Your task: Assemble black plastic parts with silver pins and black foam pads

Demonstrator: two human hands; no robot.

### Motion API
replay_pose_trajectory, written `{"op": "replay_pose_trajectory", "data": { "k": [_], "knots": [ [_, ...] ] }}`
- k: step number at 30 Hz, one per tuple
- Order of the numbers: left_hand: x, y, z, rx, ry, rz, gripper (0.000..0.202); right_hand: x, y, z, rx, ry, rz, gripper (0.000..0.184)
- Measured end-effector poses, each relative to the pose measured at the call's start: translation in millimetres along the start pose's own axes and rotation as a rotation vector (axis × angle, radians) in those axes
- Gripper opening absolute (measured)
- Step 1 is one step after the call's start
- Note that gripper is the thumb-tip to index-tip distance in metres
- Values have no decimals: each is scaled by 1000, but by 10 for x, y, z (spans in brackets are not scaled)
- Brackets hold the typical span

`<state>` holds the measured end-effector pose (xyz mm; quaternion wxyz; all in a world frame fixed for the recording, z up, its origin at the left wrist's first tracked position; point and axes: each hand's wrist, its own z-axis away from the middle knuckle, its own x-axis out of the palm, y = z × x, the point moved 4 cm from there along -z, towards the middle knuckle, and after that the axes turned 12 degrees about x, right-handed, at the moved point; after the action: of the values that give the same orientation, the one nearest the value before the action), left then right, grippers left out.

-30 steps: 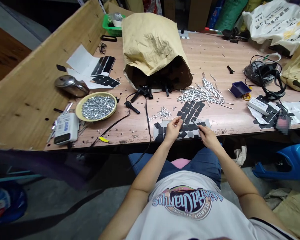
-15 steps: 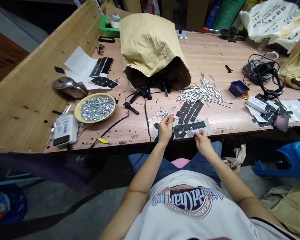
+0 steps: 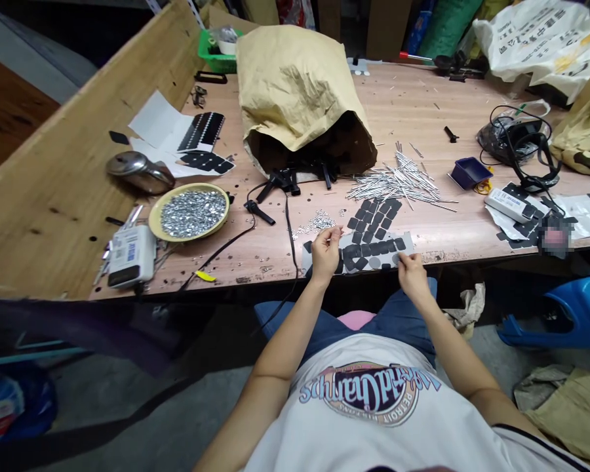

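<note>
My right hand [image 3: 413, 274] had returned to the right corner of the pad sheet [image 3: 368, 252] at the bench [image 3: 423, 108] front, grip pinching it. My left hand [image 3: 326, 253] stayed raised, grip pressed together; contents indiscernible.

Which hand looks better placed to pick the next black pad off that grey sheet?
Right, probably: the right hand touches the grey sheet at its right end, beside the black pads, while the left hand is pinched shut, seemingly around something small.
</note>
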<state>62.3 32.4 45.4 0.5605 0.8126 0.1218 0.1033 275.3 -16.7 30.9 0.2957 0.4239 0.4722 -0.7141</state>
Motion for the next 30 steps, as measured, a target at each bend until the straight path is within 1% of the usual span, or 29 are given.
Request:
{"op": "replay_pose_trajectory", "data": {
  "k": [2,4,7,9,11,14,16,18,20,21,23,25,27,29,30],
  "knots": [
    [18,16,8,5,-7,0,35,67,-42,26,-106,-82,-64,32],
    [34,32,14,24,-29,0,34,88,-57,47,-161,-91,-142,33],
    [23,12,19,13,-32,-17,33,3,36,35,-118,-16,-225,37],
    [4,-22,24,-15,-19,-32,33,-92,168,24,-87,1,-292,44],
    [0,-48,34,-24,-25,-37,32,-205,387,16,-18,28,-393,51],
    [8,-65,62,-14,-50,-38,31,-359,881,21,225,112,-608,55],
    [7,-74,82,-23,-61,-46,30,-425,1212,50,379,175,-709,55],
    [8,-67,98,-29,-72,-53,29,-466,1443,94,456,232,-761,55],
    [38,-26,112,-14,-101,-52,26,-484,1533,152,469,266,-789,55],
    [73,8,124,-3,-131,-46,24,-485,1513,184,442,255,-797,55],
    [192,95,166,13,-222,-20,22,-478,1352,255,314,174,-787,54],
    [358,187,233,15,-329,30,20,-469,1095,335,149,67,-754,53],
    [517,262,302,9,-410,85,18,-454,838,394,30,-2,-699,52],
    [616,301,343,13,-447,117,17,-423,622,386,-46,-21,-614,47],
    [629,303,347,15,-442,120,17,-398,529,352,-80,-16,-557,44]
  ]
}}
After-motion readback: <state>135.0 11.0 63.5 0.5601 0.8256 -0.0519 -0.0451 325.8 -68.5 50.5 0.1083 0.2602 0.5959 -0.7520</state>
